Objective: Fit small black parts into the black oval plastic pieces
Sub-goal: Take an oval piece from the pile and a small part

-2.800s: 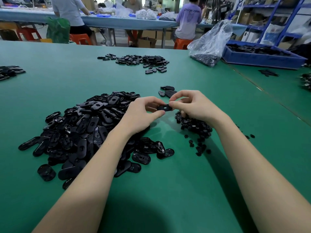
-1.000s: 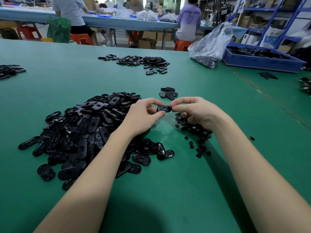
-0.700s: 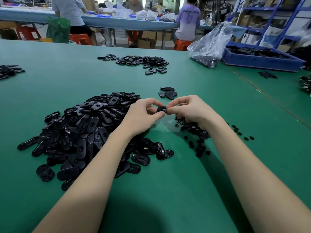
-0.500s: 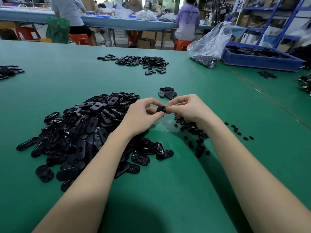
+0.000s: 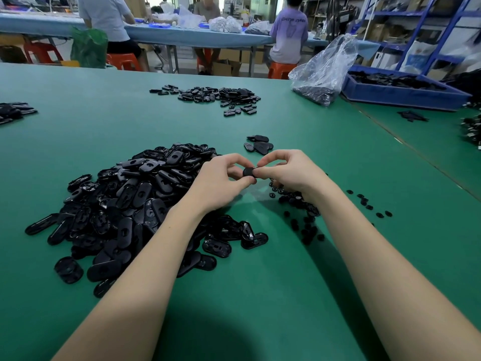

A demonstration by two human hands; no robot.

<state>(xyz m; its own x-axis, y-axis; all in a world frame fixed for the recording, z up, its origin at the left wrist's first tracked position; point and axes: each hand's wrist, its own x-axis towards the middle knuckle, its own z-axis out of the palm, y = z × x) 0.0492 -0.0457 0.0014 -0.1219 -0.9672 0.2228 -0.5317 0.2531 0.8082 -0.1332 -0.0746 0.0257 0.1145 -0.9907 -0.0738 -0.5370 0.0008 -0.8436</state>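
Observation:
One black oval plastic piece (image 5: pixel 248 172) is held between both hands just above the green table. My left hand (image 5: pixel 221 183) pinches its left end with thumb and forefinger. My right hand (image 5: pixel 289 170) pinches its right end, fingers curled over it; any small part there is hidden. A big heap of oval pieces (image 5: pixel 135 204) lies under and left of my left forearm. Small black parts (image 5: pixel 299 204) are scattered under my right wrist.
A few oval pieces (image 5: pixel 259 145) lie just beyond my hands. Another pile (image 5: pixel 221 96) sits farther back, more pieces (image 5: pixel 14 112) at the left edge. A clear plastic bag (image 5: pixel 322 71) and a blue tray (image 5: pixel 400 87) stand at the back right. People sit at a far table.
My hands have drawn closer together on the oval piece. The right fingers now cover most of it, so only its left end shows. Both hands stay in the same spot.

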